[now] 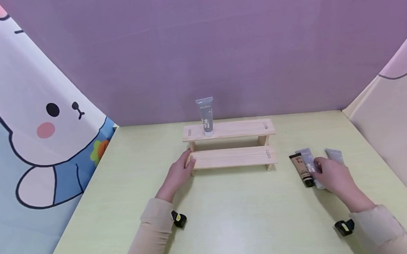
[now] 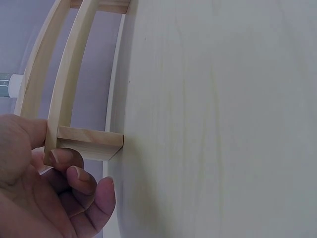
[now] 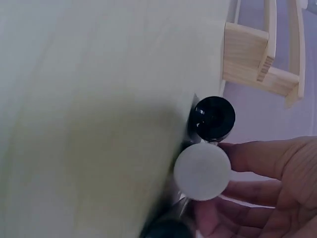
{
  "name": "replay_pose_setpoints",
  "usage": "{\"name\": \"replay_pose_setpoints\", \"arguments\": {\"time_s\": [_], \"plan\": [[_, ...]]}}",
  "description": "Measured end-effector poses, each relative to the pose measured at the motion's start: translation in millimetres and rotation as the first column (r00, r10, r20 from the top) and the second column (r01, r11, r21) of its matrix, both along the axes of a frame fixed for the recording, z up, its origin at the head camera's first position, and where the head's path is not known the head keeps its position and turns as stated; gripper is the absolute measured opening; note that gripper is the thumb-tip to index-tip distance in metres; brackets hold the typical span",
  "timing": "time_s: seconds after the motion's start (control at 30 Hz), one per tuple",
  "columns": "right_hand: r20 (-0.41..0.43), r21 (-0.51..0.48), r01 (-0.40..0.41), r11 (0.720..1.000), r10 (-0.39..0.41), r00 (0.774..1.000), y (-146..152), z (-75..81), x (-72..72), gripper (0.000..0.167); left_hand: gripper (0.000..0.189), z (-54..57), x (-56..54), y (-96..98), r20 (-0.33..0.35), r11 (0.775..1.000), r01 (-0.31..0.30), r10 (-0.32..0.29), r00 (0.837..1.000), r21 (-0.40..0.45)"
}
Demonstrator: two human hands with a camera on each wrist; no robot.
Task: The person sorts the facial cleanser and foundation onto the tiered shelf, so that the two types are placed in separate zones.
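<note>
A two-tier wooden rack (image 1: 233, 157) stands on the table, with one grey tube (image 1: 206, 117) upright on its white cap on the upper tier. My left hand (image 1: 179, 174) grips the left end of the lower tier, thumb on one side and curled fingers on the other (image 2: 64, 193). Over at the right, my right hand (image 1: 333, 175) pinches a grey tube with a white cap (image 3: 202, 171) that lies on the table. Left of it lies a brown tube with a black cap (image 1: 302, 170). Another grey tube (image 1: 334, 156) is partly hidden behind the right hand.
The pale wooden table (image 1: 237, 214) meets a purple backdrop (image 1: 241, 54) behind the rack. A rabbit-print cloth (image 1: 65, 151) hangs along the left side, and a pale cloth (image 1: 395, 123) borders the right. Each wrist wears a small black camera.
</note>
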State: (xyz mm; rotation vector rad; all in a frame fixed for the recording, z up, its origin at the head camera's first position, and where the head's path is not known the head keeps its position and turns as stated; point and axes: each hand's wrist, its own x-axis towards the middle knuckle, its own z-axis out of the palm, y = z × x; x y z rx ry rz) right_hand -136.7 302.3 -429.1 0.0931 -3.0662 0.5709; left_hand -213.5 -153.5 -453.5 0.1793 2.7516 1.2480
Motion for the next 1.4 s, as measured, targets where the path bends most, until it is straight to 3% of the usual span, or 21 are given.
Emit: {"name": "replay_pose_setpoints", "arguments": {"time_s": [0.17,0.4,0.93,1.4], "plan": [[0.082,0.051,0.021,0.998,-0.025,0.996,-2.9,-1.8,-5.2,0.032,0.053,0.0,-0.2,0.2,-0.001,1.000,-0.005,0.005,1.000,-0.003],[0.159,-0.019,0.044,0.999,-0.041,0.986,-2.5,-2.4,-4.9,0.030,0.054,0.3,0.6,0.8,0.003,1.000,-0.008,0.008,1.000,-0.002],[0.041,-0.168,0.022,0.985,-0.015,0.999,0.2,3.9,2.8,0.056,0.052,1.3,2.8,0.4,-0.019,1.000,0.006,-0.006,1.000,0.000],[0.000,-0.234,0.026,0.972,-0.027,1.000,-11.0,21.6,1.9,0.055,0.052,-1.6,-0.6,1.2,-0.018,1.000,0.005,-0.005,1.000,0.013]]}}
